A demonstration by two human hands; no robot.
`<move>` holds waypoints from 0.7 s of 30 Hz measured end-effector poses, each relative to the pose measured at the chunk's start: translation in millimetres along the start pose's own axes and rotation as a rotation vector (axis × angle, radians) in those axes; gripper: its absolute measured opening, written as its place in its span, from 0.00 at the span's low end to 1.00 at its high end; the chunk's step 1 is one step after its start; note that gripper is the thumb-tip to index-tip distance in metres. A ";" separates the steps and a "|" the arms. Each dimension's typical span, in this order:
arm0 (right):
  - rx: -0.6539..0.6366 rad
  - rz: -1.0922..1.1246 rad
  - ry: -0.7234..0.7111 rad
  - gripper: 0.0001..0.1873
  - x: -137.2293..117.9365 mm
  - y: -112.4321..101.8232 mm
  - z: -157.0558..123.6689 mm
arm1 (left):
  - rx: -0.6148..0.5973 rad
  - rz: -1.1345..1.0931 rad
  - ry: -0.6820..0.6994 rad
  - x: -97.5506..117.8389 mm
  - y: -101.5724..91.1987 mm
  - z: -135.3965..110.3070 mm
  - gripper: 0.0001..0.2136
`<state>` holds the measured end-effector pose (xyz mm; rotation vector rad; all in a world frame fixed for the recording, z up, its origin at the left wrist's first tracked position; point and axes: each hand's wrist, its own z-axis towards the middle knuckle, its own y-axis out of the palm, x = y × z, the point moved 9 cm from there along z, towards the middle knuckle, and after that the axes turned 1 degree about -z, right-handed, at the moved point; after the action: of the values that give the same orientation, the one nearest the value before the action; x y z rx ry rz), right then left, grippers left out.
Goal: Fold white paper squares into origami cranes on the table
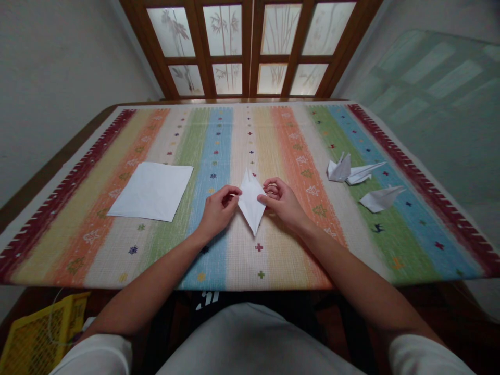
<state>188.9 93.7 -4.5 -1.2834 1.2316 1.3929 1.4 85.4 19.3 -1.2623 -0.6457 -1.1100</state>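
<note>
Between my hands is a white sheet of paper folded into a long diamond (pixel 252 200), with a split point at its far end. My left hand (pixel 221 204) pinches its left corner between thumb and fingers. At the right corner, my right hand (pixel 282 200) grips the paper, thumb on top and fingers curled behind. Over to the left lies a flat stack of square white paper (pixel 152 191). On the right side are folded white paper cranes, one with raised wings (pixel 340 169) and another (pixel 380 199) nearer to me.
A striped, patterned cloth (pixel 187 140) covers the table. Beneath its front left corner stands a yellow plastic basket (pixel 39 333). Wooden doors with frosted panes (pixel 222 31) are beyond the far edge, and a pale green glass panel (pixel 441 104) leans at the right.
</note>
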 end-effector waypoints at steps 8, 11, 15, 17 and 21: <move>-0.028 -0.029 -0.044 0.20 -9.6 9.9 -5.6 | -0.043 0.198 0.170 14.3 8.6 -5.8 0.10; -0.058 -0.078 -0.145 0.16 -22.1 16.5 -10.5 | -0.121 0.109 0.160 19.7 15.8 -8.5 0.16; -0.113 -0.116 -0.214 0.14 -26.7 24.5 -16.4 | -0.168 -0.034 0.069 19.9 19.9 -10.3 0.18; -0.117 -0.144 -0.229 0.17 -26.6 25.2 -18.2 | -0.185 -0.121 0.005 16.3 21.0 -10.8 0.16; -0.172 -0.128 -0.242 0.22 -25.6 29.7 -21.4 | -0.237 -0.271 -0.024 13.8 24.8 -12.2 0.21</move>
<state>165.7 68.9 24.6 -1.2429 0.8675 1.5354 26.9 68.0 18.3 -1.4195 -0.7353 -1.4296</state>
